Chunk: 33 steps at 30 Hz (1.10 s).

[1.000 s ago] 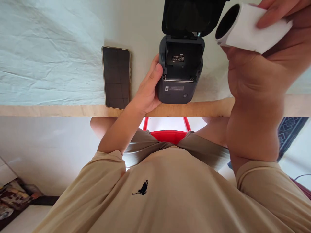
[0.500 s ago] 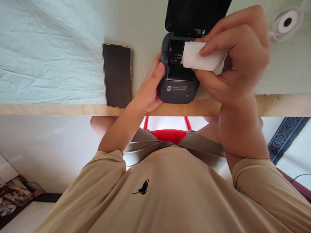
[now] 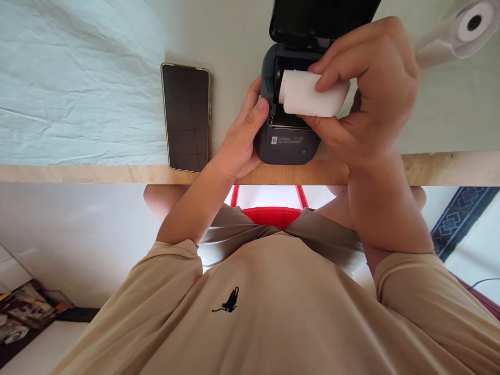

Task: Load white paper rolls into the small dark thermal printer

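A small dark label printer (image 3: 287,146) stands near the table's front edge with its black lid (image 3: 322,21) swung up and back. My left hand (image 3: 248,130) grips the printer's left side, the thumb pressed on its rim. Between the thumb and fingers of my right hand (image 3: 375,94) is a white paper roll (image 3: 310,94). The roll sits over the printer's open compartment, its left end near the compartment's left wall. It covers most of the inside, so I cannot tell whether it touches the bottom.
A smartphone (image 3: 186,117) with a dark screen lies left of the printer. At the far right is another white roll (image 3: 475,22) in a clear wrapper. The pale cloth (image 3: 78,94) on the table is wrinkled, and a bare wooden edge (image 3: 78,174) runs along the front.
My right hand has moved the paper roll left and slightly down, further over the compartment. The printer has shifted slightly right in view, while my left hand keeps its hold.
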### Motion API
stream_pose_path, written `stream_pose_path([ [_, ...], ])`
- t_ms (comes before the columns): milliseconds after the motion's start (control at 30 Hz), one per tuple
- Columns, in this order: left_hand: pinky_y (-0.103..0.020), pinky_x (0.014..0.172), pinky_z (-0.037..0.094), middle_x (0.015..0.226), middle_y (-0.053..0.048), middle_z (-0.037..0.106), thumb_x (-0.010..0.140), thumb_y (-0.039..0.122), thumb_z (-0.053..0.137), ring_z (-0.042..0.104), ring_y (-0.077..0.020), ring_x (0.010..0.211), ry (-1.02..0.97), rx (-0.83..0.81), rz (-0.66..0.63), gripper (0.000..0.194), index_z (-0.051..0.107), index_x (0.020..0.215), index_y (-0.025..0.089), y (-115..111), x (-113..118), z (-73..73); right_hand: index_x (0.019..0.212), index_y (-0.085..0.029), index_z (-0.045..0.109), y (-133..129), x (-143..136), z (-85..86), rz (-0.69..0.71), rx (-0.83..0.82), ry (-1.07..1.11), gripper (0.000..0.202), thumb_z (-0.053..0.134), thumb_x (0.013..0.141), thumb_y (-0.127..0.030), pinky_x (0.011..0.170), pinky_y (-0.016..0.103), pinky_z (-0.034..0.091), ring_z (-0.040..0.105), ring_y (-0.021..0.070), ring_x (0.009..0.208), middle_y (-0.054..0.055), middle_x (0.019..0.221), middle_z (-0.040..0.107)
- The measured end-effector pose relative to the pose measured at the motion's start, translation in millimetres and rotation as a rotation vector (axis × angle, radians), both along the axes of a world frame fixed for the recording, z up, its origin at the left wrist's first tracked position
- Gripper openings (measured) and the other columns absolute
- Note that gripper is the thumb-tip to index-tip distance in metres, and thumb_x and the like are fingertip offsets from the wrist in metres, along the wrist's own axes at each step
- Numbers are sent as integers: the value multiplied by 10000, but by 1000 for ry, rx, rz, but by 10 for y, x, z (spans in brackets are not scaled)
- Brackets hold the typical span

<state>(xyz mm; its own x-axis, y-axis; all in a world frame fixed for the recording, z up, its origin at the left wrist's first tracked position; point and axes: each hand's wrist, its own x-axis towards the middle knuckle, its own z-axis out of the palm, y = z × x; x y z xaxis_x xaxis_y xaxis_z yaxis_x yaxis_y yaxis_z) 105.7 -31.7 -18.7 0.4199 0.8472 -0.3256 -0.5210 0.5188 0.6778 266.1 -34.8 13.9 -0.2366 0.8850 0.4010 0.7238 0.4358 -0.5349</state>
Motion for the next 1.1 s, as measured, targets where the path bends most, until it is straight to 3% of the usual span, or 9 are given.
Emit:
stream_pose_path([
  [133,-241,815,475,1273,81,519,888,298,94,333,-198,1322,-111,190,-146,512,487,1216,278,19,-41,-41,869,-193,488,2,-11,-28,16,24,8,181,547,709,-256,907,204,437,508,5,1000,-87,963,548],
  [200,-228,824,479,1293,66,515,887,321,165,378,-203,1304,-116,195,-161,464,512,1191,264,21,-44,-42,866,-191,496,-3,-13,-30,27,7,6,149,512,732,-254,902,209,445,518,9,1011,-88,967,551],
  [300,-217,900,532,1134,58,638,826,360,435,481,-166,1254,-42,46,-26,248,576,1028,336,6,-7,-18,847,-180,481,-18,-29,-13,-15,1,40,127,501,740,-247,892,216,454,524,10,999,-84,960,553],
  [400,-282,944,518,993,52,648,858,317,356,477,-162,1257,-33,-24,38,252,554,1014,314,-13,35,17,847,-183,464,-27,-62,-3,-57,19,88,144,519,734,-254,869,190,463,517,-1,991,-82,956,545],
  [600,-295,992,462,1057,48,653,825,387,429,431,-196,1278,46,-74,-9,273,534,1075,354,-4,20,73,842,-184,465,-9,-72,-72,-22,34,83,129,512,740,-248,909,190,497,510,-16,1006,-85,961,527],
  [800,-271,823,539,1053,62,624,830,390,408,515,-187,1201,32,-48,4,236,525,1028,342,-8,29,49,873,-175,488,10,23,-112,14,36,12,165,527,725,-238,994,297,447,518,36,1096,-106,1053,550],
  [1100,-246,753,539,1055,43,593,842,379,400,572,-170,1095,-29,23,-59,219,514,1015,308,19,-23,-62,835,-159,543,4,36,-93,-62,125,-71,133,496,738,-236,815,217,397,503,34,924,-19,933,515],
])
